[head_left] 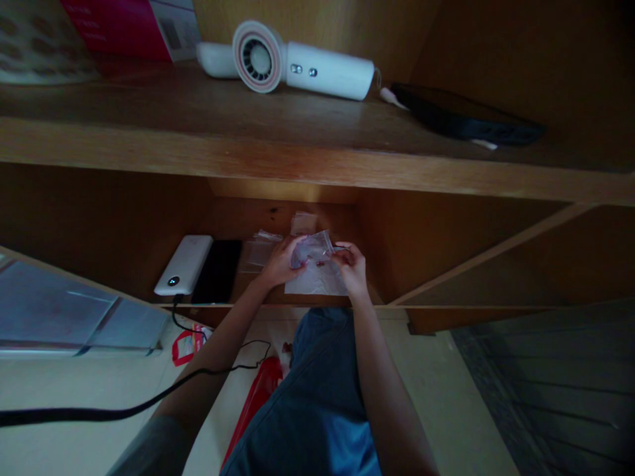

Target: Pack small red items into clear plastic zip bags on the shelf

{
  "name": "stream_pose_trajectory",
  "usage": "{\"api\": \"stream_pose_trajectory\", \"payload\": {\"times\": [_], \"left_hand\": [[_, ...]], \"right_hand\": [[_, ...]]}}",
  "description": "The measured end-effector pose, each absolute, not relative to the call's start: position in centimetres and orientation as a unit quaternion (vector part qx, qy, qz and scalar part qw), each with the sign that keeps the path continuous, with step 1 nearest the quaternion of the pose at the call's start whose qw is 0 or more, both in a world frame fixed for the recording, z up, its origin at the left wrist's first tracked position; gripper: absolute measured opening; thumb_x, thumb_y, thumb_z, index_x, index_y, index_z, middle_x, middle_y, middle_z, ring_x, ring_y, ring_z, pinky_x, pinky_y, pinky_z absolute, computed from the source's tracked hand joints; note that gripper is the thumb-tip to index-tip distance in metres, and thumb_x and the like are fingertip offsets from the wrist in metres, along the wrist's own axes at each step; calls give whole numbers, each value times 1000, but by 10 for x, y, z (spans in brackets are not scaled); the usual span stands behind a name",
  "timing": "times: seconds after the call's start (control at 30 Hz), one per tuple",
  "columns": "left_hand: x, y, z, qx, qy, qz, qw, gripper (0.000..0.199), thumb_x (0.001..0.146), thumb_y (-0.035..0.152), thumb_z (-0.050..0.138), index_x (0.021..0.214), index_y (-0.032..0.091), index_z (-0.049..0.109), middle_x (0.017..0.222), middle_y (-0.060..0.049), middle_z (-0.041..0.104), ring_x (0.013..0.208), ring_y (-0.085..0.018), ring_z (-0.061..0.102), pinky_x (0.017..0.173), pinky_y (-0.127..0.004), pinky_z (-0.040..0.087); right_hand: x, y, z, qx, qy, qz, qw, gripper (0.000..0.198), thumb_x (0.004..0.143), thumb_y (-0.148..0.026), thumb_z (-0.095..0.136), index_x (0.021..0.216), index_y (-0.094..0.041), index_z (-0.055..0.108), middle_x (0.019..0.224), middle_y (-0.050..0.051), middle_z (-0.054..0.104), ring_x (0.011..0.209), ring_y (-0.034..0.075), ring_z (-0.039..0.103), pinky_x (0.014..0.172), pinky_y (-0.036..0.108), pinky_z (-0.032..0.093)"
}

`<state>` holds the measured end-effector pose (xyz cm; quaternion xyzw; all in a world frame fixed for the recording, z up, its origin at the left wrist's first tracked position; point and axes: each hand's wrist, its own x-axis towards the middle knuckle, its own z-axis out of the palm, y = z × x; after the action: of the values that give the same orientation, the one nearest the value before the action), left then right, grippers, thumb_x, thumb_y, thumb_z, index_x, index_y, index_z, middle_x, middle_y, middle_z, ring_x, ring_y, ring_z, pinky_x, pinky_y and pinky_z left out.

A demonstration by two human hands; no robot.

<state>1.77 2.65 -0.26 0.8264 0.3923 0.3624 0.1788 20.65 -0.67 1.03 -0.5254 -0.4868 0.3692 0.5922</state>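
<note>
2 bare hands meet at a clear bag (311,246): the left hand (282,263) clamps it between thumb and fingers at its 9 o'clock side, and the right hand (351,266) is at 3 o'clock, nearer the strip edge, fingertips bunched, though the dim view hides whether they pinch anything. The bag's length runs 9 to 3, between both hands. Toward 6 o'clock lies a white sheet (310,285); toward 9, spare bags (254,256), a black slab (217,271) and a white power bank (186,263).
</note>
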Motion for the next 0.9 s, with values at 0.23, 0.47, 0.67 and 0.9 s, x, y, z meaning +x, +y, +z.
{"api": "stream_pose_trajectory", "payload": {"times": [0.23, 0.47, 0.67, 0.9], "left_hand": [[18, 26, -2, 824, 384, 361, 208, 60, 75, 25, 58, 130, 22, 34, 118, -8, 53, 103, -20, 53, 90, -36, 45], [18, 24, 2, 822, 387, 359, 212, 61, 73, 22, 59, 129, 22, 35, 118, -7, 52, 100, -19, 53, 89, -36, 45], [18, 25, 1, 824, 380, 363, 214, 61, 72, 20, 59, 129, 23, 36, 122, -7, 51, 108, -20, 51, 94, -36, 43], [17, 26, -1, 835, 366, 359, 200, 61, 71, 18, 58, 128, 21, 36, 125, -8, 49, 116, -21, 47, 99, -38, 40]], "right_hand": [[204, -4, 10, -563, -470, 411, 542, 26, 69, -41, 60, 81, -18, 64, 66, 1, 63, 62, 16, 58, 61, 28, 41], [211, -1, -3, -574, -544, 331, 515, 25, 73, -41, 57, 69, -18, 64, 64, 1, 61, 62, 15, 54, 62, 26, 39], [212, -2, -2, -588, -554, 313, 500, 22, 74, -38, 56, 68, -18, 64, 65, 1, 62, 61, 14, 54, 61, 26, 39], [206, -2, 5, -597, -504, 351, 517, 25, 70, -42, 60, 69, -18, 66, 66, 1, 64, 65, 16, 57, 62, 26, 40]]}}
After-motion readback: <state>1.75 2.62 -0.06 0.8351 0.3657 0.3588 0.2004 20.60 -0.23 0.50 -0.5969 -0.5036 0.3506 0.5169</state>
